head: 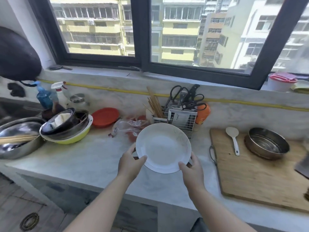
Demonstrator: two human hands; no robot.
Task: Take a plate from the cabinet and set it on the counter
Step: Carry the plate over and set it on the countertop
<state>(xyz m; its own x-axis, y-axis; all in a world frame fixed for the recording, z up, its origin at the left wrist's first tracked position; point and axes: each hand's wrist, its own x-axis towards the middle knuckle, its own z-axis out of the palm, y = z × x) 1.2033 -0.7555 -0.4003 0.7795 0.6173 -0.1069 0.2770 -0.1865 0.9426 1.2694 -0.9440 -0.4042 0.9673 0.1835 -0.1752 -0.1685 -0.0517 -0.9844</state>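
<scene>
A round white plate (163, 147) with a faint pattern on its right rim is held in the middle of the view, above the pale stone counter (87, 158). My left hand (129, 162) grips its near-left rim, thumb on top. My right hand (192, 168) grips its near-right rim the same way. The plate tilts slightly toward me. I cannot tell whether its far edge touches the counter. No cabinet shows in this view.
Stacked bowls (66, 126) and a steel pan with chopsticks (18, 138) crowd the counter's left. Behind the plate stand a red lid (105, 117), a plastic bag (128, 127) and a utensil rack with scissors (182, 114). A wooden board (257, 174) holding a spoon and a steel bowl (267, 143) lies right.
</scene>
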